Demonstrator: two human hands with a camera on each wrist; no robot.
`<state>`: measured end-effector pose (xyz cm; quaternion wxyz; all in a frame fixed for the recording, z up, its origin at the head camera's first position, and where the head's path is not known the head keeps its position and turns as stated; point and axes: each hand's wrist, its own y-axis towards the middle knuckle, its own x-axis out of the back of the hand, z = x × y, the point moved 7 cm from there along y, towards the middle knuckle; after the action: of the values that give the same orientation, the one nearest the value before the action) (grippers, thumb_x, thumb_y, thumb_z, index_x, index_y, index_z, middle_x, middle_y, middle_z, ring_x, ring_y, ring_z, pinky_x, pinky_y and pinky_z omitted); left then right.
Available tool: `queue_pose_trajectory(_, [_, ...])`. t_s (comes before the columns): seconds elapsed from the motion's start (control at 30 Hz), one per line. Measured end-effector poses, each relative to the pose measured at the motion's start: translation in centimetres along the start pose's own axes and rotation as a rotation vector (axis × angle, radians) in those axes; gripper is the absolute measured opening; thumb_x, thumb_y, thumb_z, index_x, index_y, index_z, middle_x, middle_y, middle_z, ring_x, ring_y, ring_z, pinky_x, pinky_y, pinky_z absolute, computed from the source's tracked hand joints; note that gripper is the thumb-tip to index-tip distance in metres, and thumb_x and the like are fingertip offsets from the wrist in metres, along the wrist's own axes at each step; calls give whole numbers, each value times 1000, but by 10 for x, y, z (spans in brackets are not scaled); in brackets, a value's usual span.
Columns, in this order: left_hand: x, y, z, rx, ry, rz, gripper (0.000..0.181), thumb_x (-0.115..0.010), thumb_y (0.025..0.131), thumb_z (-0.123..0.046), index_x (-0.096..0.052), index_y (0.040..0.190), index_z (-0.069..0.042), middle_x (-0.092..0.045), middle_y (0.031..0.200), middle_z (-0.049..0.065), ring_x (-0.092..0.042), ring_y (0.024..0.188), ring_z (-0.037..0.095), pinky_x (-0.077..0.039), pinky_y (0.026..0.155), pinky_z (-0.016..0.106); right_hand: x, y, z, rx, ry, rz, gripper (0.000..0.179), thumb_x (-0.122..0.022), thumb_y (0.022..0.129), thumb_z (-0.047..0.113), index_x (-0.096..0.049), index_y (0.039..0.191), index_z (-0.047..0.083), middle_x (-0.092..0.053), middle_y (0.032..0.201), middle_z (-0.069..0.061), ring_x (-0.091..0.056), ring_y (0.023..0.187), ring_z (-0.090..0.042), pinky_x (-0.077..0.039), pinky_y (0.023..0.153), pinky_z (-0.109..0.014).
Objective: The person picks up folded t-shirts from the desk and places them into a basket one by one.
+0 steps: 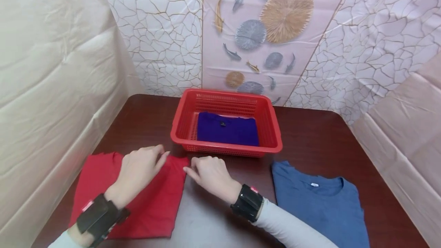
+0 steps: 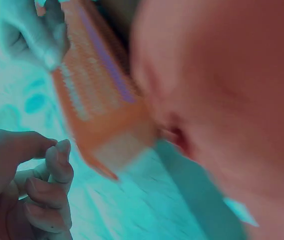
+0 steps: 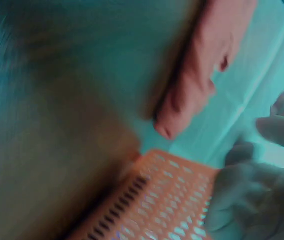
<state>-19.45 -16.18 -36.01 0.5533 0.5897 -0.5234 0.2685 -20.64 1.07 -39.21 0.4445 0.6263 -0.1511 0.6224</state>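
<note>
A folded red T-shirt (image 1: 155, 202) lies flat at the left of the table. Over its upper part hovers my left hand (image 1: 139, 169), fingers loosely bent and thumb close to the index finger. Nothing shows between those fingers in the left wrist view. My right hand (image 1: 215, 175) is beside the shirt's upper right corner, its fingers bent. In the right wrist view, a gap separates that blurred hand (image 3: 251, 195) from the red cloth (image 3: 196, 75). Behind both hands stands a red plastic basket (image 1: 275, 125) with a folded dark blue T-shirt (image 1: 227, 133) inside.
To the right lies a folded greyish-blue T-shirt (image 1: 320, 209), its neckline toward the back, close to my right forearm. The brown table (image 1: 310, 133) ends at patterned wall coverings (image 1: 162, 30) behind, with draped cloth (image 1: 51, 87) along the left side.
</note>
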Motion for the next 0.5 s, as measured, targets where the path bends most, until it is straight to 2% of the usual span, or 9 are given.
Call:
queue_pose_trajectory(0.07, [-1, -15, 22, 49, 22, 11, 26, -74, 89, -20, -56, 72, -15, -44, 54, -4, -42, 46, 17, -34, 40, 31, -11, -3, 2, -15, -63, 22, 34, -67, 96, 41, -60, 70, 21, -52, 61, 9, -56, 53, -13, -31, 40, -24])
queue_pose_trajectory(0.13, [0, -30, 46, 97, 37, 15, 19, -73, 89, -19, -60, 76, -13, -53, 60, 0, -51, 50, 24, -39, 40, 38, -20, -5, 2, -46, -100, 55, 30, -69, 95, 41, -67, 75, 19, -56, 69, 5, -58, 59, -16, -37, 42, -27])
queue_pose_trajectory(0.23, [4, -54, 82, 149, 70, -21, 13, -75, 86, -17, -66, 88, -8, -62, 77, 11, -61, 66, 37, -45, 43, 50, -32, -7, 2, -79, -128, 117, 27, -69, 95, 41, -75, 85, 16, -58, 80, 0, -56, 69, -18, -46, 47, -30])
queue_pose_trajectory(0.3, [7, -71, 106, 202, 86, -35, 23, -76, 84, -16, -64, 99, -3, -63, 88, 20, -61, 77, 44, -46, 45, 58, -38, -8, 3, -81, -131, 164, 29, -68, 95, 42, -77, 92, 15, -57, 85, -2, -55, 74, -19, -49, 50, -31])
queue_pose_trajectory(0.37, [10, -87, 129, 267, 91, -27, 32, -76, 84, -16, -60, 106, 1, -59, 93, 27, -58, 80, 49, -45, 47, 62, -44, -9, 7, -67, -117, 202, 31, -68, 95, 43, -78, 99, 13, -56, 88, -3, -53, 78, -18, -51, 54, -30])
queue_pose_trajectory(0.43, [10, -100, 150, 357, 87, 22, 40, -74, 86, -19, -55, 112, 5, -56, 97, 33, -56, 82, 54, -44, 49, 64, -48, -9, 10, -49, -95, 226, 33, -68, 96, 43, -77, 103, 12, -56, 91, -3, -53, 80, -18, -52, 59, -29])
queue_pose_trajectory(0.5, [8, -110, 168, 442, 63, 98, 46, -71, 91, -25, -51, 116, 8, -54, 98, 35, -55, 81, 57, -43, 51, 64, -50, -9, 14, -35, -45, 242, 32, -68, 96, 40, -77, 105, 11, -56, 92, -3, -53, 82, -18, -51, 65, -27])
